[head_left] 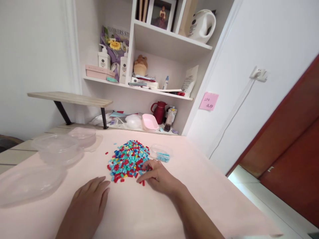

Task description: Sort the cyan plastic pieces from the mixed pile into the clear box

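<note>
- Multicoloured small plastic building bricks (129, 159), red, light blue, dark blue, green, yellow and a few white, lie in one heap before me on the pale pink table cover (199, 189).
- My right hand (158, 176) is at the heap's right front edge, fingers curled and thumb a little apart from the forefinger; the fingertips are among the bricks, and I cannot tell whether they hold one.
- My left hand (86, 205) rests palm down on the cover, just short of the heap's left front edge, loosely spread and gripping nothing that I can see.
- Just beyond my right hand sits a clear plastic tub (155, 149) with light blue bricks (163, 156) gathered in its near right part.
- One red brick (106, 153) lies apart, left of the heap.
- Off to my left are more clear plastic containers (58, 149), with a large clear one (32, 182) nearest me.
- At the back, under the white shelves (171, 38), stand a pink basin (150, 122), a dark red jug (159, 113) and, to its right, a bottle (169, 119) with dark liquid low inside.
</note>
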`<move>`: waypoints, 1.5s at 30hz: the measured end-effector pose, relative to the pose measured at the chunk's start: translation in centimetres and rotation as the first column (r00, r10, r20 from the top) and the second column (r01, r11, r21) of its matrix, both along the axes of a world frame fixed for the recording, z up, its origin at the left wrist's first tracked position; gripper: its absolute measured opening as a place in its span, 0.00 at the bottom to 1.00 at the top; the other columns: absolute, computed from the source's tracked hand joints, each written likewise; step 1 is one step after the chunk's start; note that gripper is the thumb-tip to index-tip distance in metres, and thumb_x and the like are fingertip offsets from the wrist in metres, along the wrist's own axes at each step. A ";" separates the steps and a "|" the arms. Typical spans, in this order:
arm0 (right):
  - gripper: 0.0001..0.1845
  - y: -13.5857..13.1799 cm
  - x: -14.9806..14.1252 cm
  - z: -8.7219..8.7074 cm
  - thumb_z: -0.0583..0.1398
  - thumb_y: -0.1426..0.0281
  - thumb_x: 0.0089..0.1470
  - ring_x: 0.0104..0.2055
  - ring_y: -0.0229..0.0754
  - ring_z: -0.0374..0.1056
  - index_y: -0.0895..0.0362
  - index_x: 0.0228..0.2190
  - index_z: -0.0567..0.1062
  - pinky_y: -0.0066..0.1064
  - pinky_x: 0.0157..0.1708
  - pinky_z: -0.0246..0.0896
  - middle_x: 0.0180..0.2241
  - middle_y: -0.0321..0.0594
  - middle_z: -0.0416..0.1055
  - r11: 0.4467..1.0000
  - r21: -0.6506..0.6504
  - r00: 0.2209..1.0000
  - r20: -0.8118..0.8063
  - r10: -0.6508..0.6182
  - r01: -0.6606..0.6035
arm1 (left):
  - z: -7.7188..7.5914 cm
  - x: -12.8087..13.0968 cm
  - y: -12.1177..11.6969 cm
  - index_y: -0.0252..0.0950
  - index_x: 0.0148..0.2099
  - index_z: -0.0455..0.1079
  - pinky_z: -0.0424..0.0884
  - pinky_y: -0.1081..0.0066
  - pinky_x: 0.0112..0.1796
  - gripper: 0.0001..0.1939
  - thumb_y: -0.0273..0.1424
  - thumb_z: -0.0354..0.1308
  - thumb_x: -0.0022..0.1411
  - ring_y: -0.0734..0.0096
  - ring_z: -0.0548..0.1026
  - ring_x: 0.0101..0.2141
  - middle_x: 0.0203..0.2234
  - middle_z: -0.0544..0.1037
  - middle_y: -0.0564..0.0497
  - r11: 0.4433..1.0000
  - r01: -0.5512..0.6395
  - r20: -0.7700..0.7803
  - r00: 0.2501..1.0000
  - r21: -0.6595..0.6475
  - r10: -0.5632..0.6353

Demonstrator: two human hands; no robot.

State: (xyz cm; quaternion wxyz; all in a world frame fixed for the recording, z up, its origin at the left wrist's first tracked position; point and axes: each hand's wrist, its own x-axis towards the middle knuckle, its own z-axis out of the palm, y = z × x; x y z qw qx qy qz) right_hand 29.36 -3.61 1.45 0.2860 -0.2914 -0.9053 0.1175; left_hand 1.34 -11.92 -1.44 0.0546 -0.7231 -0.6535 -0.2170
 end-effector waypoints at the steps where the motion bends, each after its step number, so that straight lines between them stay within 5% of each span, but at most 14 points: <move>1: 0.22 0.0 0.1 -0.1 0.58 0.81 0.53 0.44 0.42 0.66 0.44 0.36 0.83 0.38 0.50 0.58 0.43 0.38 0.69 1.000 0.005 1.000 -0.004 -0.024 0.024 | 0.0 0.0 0.0 0.42 0.50 0.75 0.65 0.52 0.56 0.26 0.41 0.38 0.65 0.59 0.71 0.55 0.53 0.77 0.47 1.000 0.000 -0.002 1.000 -0.004 0.000; 6: 0.17 0.7 1.2 0.0 0.59 0.78 0.55 0.42 0.42 0.66 0.48 0.40 0.82 0.35 0.44 0.62 0.40 0.41 0.68 0.977 -0.060 0.966 -0.147 -0.213 0.206 | -0.4 -0.2 0.3 0.43 0.50 0.75 0.66 0.53 0.56 0.25 0.40 0.38 0.65 0.60 0.72 0.55 0.53 0.77 0.48 1.000 -0.002 -0.020 1.000 0.015 0.002; 10: 0.15 1.1 1.9 0.2 0.60 0.77 0.55 0.40 0.42 0.67 0.49 0.39 0.82 0.34 0.44 0.62 0.36 0.39 0.70 0.964 -0.123 0.944 -0.209 -0.256 0.234 | -1.1 -0.4 0.4 0.43 0.49 0.75 0.66 0.53 0.55 0.24 0.40 0.39 0.65 0.60 0.72 0.54 0.52 0.77 0.48 0.999 0.005 -0.027 1.000 0.053 -0.004; 19: 0.15 1.2 1.6 -0.2 0.59 0.80 0.52 0.38 0.41 0.68 0.51 0.35 0.82 0.32 0.42 0.62 0.35 0.38 0.72 0.944 -0.126 0.940 -0.118 -0.320 0.305 | -1.1 -0.4 0.4 0.43 0.49 0.75 0.67 0.52 0.55 0.23 0.40 0.41 0.64 0.59 0.73 0.54 0.52 0.78 0.47 0.998 0.007 -0.024 1.000 0.062 -0.006; 35: 0.15 1.0 1.9 -0.3 0.63 0.78 0.49 0.40 0.41 0.68 0.51 0.37 0.82 0.30 0.41 0.64 0.39 0.39 0.69 0.937 -0.288 0.968 -0.089 -0.234 0.200 | -1.3 -0.5 0.1 0.43 0.48 0.75 0.68 0.52 0.55 0.22 0.40 0.42 0.65 0.58 0.74 0.53 0.50 0.79 0.48 0.994 0.018 0.004 1.000 0.106 -0.019; 45: 0.16 1.0 1.9 -0.3 0.62 0.81 0.48 0.37 0.39 0.67 0.51 0.35 0.82 0.29 0.39 0.63 0.38 0.38 0.69 0.937 -0.262 0.959 -0.106 -0.264 0.229 | -1.3 -0.6 0.1 0.42 0.47 0.76 0.68 0.53 0.55 0.21 0.41 0.43 0.64 0.59 0.74 0.52 0.51 0.79 0.47 0.996 0.018 0.017 1.000 0.092 -0.019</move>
